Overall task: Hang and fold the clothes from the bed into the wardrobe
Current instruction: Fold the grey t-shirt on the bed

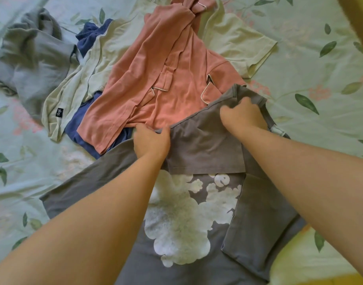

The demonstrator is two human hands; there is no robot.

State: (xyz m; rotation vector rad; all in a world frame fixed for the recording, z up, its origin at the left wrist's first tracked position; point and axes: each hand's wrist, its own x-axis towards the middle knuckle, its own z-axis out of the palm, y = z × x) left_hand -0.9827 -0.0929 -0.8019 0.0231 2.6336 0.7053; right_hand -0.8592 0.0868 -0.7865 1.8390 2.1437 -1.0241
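— Hands?
— Left hand (152, 140) and right hand (243, 116) both curled, pinching folded-over edge of grey T-shirt (197, 145), spread on floral bed sheet (320, 68).
— Writing?
— White "e" (221, 179) in the shirt's print; black label (59, 110) on pale green garment (234, 40), script unreadable.

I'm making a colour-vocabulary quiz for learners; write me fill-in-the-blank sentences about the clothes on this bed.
1. The left hand and right hand grip the printed T-shirt, whose fabric is ____.
2. Its print is ____.
3. The top lying on the pale green T-shirt is ____.
Missing words: grey; white; pink.
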